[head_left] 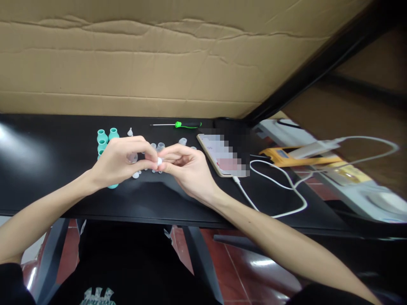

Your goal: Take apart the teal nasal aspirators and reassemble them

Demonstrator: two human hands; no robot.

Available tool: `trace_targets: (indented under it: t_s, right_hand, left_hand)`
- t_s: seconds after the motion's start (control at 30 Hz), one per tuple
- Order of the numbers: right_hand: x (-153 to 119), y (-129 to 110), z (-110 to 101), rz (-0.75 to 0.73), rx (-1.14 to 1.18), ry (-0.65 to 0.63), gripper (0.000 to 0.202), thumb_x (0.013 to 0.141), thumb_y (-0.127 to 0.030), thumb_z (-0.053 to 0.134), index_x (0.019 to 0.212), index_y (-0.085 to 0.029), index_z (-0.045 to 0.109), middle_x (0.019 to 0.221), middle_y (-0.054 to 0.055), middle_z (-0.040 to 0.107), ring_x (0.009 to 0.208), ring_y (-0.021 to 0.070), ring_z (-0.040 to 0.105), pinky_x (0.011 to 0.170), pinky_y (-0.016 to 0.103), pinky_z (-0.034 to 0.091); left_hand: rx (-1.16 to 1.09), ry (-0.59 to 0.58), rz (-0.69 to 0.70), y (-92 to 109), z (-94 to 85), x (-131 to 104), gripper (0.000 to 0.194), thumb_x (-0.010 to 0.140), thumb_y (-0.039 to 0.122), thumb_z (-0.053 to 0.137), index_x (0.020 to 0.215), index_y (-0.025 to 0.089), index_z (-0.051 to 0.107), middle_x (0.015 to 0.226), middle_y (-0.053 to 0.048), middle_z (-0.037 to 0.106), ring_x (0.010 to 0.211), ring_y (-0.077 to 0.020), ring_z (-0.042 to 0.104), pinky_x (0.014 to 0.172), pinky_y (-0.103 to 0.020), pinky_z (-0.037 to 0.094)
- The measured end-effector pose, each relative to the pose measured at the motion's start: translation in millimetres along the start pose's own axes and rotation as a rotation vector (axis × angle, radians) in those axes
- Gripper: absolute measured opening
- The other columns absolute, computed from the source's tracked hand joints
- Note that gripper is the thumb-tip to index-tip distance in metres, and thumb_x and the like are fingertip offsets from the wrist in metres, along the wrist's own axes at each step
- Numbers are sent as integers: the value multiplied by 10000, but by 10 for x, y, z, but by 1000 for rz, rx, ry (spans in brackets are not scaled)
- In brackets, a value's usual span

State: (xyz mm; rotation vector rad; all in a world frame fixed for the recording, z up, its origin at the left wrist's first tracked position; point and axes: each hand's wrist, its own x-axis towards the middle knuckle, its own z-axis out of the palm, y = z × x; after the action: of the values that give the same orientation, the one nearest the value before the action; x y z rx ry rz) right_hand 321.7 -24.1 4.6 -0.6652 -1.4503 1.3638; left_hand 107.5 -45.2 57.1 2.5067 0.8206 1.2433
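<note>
Between both hands, above the black table, a small white plastic piece (159, 161) is pinched. My left hand (122, 159) closes its thumb and index finger on the piece from the left. From the other side my right hand (190, 167) grips it with thumb and fingertips. Behind my left hand stand several teal bottle-shaped pieces (101, 137), partly covered by the hand. Small clear plastic cups (160, 146) and white bits (136, 174) lie around and beneath the hands. A white pointed cap (130, 131) stands farther back.
A green and black screwdriver (189, 124) lies at the back. To the right are a phone (211, 156) and its white cable (305, 203). A cardboard wall (143, 67) rises behind the table, with a yellow tool (280, 156) at far right.
</note>
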Motion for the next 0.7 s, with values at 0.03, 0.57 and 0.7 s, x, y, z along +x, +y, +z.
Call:
trace_targets:
  t_s: [0.03, 0.57, 0.7]
  right_hand:
    - [-4, -6, 6, -10, -11, 0, 391, 704, -524, 1023, 898, -264, 805, 817, 3, 847, 742, 214, 824, 792, 403, 728]
    - [-46, -63, 25, -87, -55, 32, 281, 737, -396, 1026, 905, -274, 838, 845, 0, 866, 779, 210, 847, 784, 360, 735]
    - [-42, -26, 40, -58, 2, 61, 329, 699, -433, 1043, 894, -265, 839, 848, 2, 869, 780, 204, 847, 789, 335, 726]
  left_hand:
    - [-31, -9, -31, 9, -13, 9, 136, 987, 203, 785, 854, 189, 761, 839, -2, 791, 732, -107, 689, 667, -225, 506]
    - [-109, -18, -61, -38, -50, 27, 115, 936, 194, 824, 831, 181, 780, 814, -6, 782, 709, -94, 658, 638, -218, 461]
    - [-147, -65, -95, -22, -74, 38, 106, 952, 213, 802, 851, 190, 778, 840, -12, 786, 696, -92, 638, 600, -215, 430]
